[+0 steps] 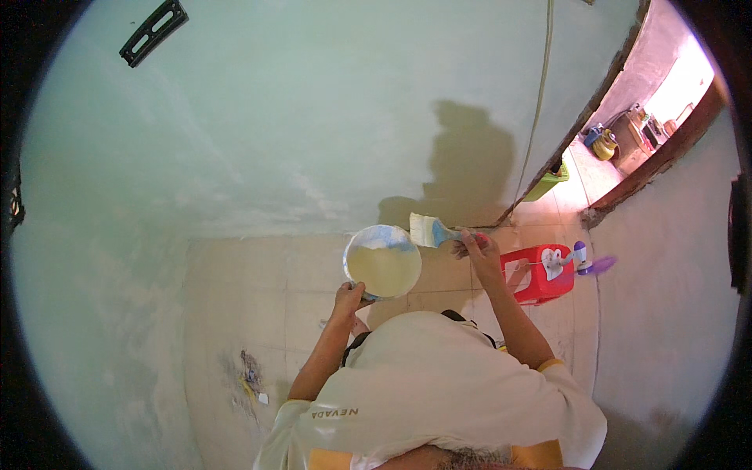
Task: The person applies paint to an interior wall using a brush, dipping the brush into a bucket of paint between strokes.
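A round white bowl [382,262], filled with pale cream paint, is gripped at its near rim by the fingers of the left hand [348,298]. Just to the right of it, a flat paintbrush with a blue ferrule and pale bristles [432,231] is held by its handle in the closed fingers of the right hand [472,247], the bristles lying beside the bowl's upper rim. Beyond the right fingers, a red plastic stool [539,274] is seen on the tiled floor [258,290]. A pale green wall [313,117] is faced ahead, and a green tub [546,183] is set by the doorway.
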`<state>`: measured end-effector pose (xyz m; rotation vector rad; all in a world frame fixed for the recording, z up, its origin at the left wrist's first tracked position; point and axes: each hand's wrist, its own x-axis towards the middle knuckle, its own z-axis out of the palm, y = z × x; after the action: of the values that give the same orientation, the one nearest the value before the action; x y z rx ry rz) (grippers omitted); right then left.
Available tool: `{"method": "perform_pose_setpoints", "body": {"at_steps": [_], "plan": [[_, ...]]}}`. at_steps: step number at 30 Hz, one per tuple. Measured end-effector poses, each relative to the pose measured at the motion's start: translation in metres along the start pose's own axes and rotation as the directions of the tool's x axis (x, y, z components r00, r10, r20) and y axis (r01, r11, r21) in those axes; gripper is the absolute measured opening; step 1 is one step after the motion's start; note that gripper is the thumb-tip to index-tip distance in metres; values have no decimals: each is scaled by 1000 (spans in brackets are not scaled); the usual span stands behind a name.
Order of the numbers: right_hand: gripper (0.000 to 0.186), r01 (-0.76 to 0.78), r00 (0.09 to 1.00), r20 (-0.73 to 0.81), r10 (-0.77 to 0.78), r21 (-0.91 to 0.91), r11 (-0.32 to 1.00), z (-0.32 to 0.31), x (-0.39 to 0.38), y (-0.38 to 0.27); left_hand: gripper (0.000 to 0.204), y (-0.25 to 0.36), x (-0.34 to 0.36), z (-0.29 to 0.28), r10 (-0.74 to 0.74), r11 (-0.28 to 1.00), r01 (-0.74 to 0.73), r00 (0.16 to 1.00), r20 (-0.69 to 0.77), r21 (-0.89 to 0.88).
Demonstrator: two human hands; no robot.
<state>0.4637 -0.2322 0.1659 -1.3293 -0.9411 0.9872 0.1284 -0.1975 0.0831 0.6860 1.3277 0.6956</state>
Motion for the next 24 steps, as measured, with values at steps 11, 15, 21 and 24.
{"method": "perform_pose_setpoints", "body": {"at_steps": [11,15,21,24], "plan": [[27,202,978,47,-205,-482,853,149,39,-55,42,101,41,-68,154,983,-174,956,249,59],[28,245,968,112,-225,-624,742,172,43,-99,42,139,27,-61,151,981,-179,950,273,81],[37,261,965,203,-164,-769,584,214,86,-73,44,164,36,-79,198,977,-214,922,334,11],[41,290,957,247,-153,-808,513,232,106,-59,44,173,37,-80,158,981,-183,941,298,59]]}}
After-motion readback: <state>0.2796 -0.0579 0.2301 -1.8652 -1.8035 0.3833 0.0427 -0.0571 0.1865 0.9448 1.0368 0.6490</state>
